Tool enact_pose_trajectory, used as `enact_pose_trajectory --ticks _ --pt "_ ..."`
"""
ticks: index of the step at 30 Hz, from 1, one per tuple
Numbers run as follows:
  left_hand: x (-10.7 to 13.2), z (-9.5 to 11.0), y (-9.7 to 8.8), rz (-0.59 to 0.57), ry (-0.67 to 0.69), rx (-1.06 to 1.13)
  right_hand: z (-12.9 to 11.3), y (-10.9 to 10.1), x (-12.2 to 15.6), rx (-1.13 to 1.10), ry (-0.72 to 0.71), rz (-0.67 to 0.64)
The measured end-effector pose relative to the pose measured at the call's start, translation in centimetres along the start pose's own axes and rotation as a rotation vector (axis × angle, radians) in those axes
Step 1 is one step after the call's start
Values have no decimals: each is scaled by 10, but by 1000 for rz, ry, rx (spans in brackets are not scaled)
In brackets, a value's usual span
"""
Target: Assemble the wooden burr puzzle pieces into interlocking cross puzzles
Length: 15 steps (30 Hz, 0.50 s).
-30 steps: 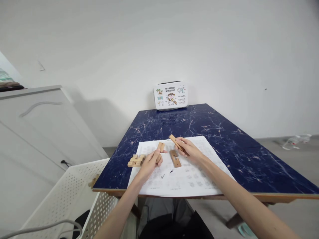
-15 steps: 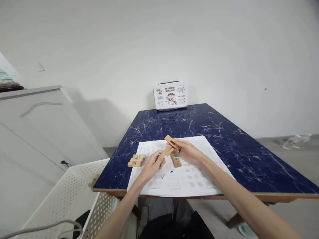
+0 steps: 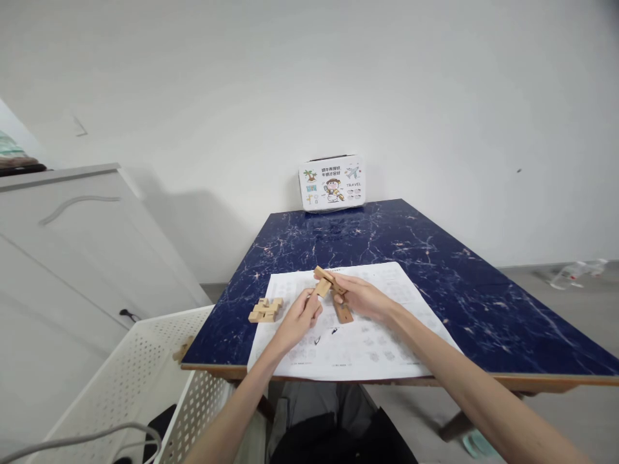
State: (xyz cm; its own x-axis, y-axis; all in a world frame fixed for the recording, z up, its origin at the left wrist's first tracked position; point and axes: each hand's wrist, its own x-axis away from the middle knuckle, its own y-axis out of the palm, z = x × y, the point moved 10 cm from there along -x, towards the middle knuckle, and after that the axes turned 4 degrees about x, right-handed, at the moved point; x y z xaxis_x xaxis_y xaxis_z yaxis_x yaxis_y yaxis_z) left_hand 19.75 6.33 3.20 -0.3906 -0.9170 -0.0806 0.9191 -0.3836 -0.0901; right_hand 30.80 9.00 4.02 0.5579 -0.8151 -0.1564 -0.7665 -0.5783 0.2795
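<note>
Above a printed white paper sheet, my left hand pinches a light wooden puzzle piece. My right hand grips a darker notched wooden puzzle piece, which slants up to the left. The two pieces touch or overlap; whether they interlock I cannot tell. Beneath the right fingers another brown notched piece lies on the sheet, partly covered. Left of my left hand, a cluster of light wooden pieces rests across the sheet's left edge.
Two small dark items lie on the paper. A white case with cartoon prints stands at the far end of the blue marbled table. Left of the table is a white perforated basket with a cable, beside a white cabinet.
My right hand has turned the darker piece so its narrow side faces me, and brought it against the light piece. My left hand stays nearly in place.
</note>
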Motion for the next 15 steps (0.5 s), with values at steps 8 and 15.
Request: enact_pose_trajectory --ticks 8,15 --pt "-1 -4 -3 10 3 -14 5 -4 -1 175 -67 -14" --pt "-2 -7 -2 7 -14 32 -4 2 4 504 -201 -23"
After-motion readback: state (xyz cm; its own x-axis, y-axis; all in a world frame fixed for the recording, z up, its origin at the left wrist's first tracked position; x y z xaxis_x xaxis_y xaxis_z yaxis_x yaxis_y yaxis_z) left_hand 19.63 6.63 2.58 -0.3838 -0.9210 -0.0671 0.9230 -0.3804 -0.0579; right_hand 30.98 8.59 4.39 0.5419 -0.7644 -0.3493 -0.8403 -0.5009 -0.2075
